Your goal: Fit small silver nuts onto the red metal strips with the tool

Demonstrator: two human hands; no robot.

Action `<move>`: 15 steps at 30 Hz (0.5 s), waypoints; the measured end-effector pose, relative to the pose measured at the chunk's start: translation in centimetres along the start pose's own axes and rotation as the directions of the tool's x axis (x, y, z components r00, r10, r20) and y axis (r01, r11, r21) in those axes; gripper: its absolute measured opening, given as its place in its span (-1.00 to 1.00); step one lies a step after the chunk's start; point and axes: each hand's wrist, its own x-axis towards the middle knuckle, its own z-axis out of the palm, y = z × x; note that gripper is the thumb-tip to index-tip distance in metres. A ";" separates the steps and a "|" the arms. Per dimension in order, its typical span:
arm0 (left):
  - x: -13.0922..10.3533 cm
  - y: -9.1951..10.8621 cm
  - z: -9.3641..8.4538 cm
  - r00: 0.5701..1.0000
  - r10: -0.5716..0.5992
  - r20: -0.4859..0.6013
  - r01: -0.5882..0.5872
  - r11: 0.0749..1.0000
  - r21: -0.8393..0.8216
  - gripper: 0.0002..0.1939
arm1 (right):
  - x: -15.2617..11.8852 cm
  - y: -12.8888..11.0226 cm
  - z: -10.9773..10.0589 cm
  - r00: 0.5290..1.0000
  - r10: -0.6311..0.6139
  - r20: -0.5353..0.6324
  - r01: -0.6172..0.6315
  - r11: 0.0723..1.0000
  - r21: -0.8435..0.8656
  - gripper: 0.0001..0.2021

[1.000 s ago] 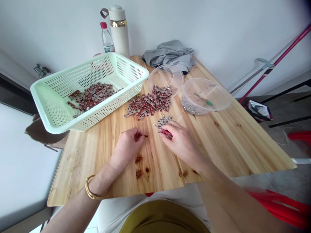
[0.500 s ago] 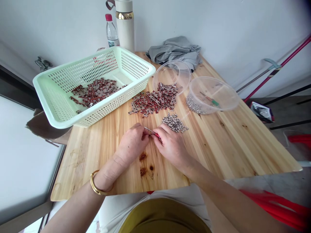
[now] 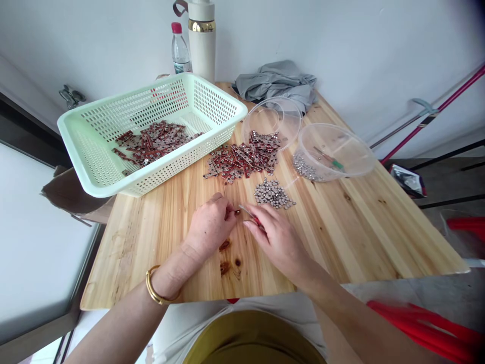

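My left hand [image 3: 211,221] is closed over the wood, thumb and fingers pinching a small reddish-brown strip [image 3: 237,212]. Only the strip's dark end shows past the fingertips. In my right hand [image 3: 278,237] is a small screwdriver [image 3: 248,211] with a red handle, its thin metal shaft pointing left toward the strip. The fingers cover most of the handle. Just beyond the right hand lies a heap of small round metal pieces [image 3: 273,193]. A pile of reddish-brown strips with metal spots [image 3: 244,159] is farther back.
A pale green basket [image 3: 182,164] with more strips stands at the left of the wooden table [image 3: 359,227]. A clear tub [image 3: 356,164] holds metal pieces and a green-handled tool [image 3: 335,163]. Behind are a clear lid [image 3: 297,119], grey cloth [image 3: 275,81], bottle [image 3: 180,50] and tumbler [image 3: 202,50].
My right hand has drawn back to the right, away from the left hand, with the screwdriver's shaft. The left hand keeps its pinch. The whole view has shifted slightly.
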 end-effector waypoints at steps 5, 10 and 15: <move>-0.2 0.4 0.0 1.000 -0.013 -0.014 0.014 0.999 0.038 -0.90 | -0.9 -0.6 -0.2 0.996 0.081 -0.048 -0.080 0.997 0.017 -0.80; -0.3 0.5 0.0 1.000 -0.022 -0.012 0.023 0.998 0.063 -0.92 | -1.1 -1.2 0.2 0.995 0.093 -0.022 -0.094 0.995 -0.042 -0.78; -0.4 0.5 0.1 1.000 -0.019 -0.021 0.020 0.998 0.056 -0.92 | -1.3 -1.3 0.6 0.996 0.086 -0.019 -0.088 0.984 -0.153 -0.76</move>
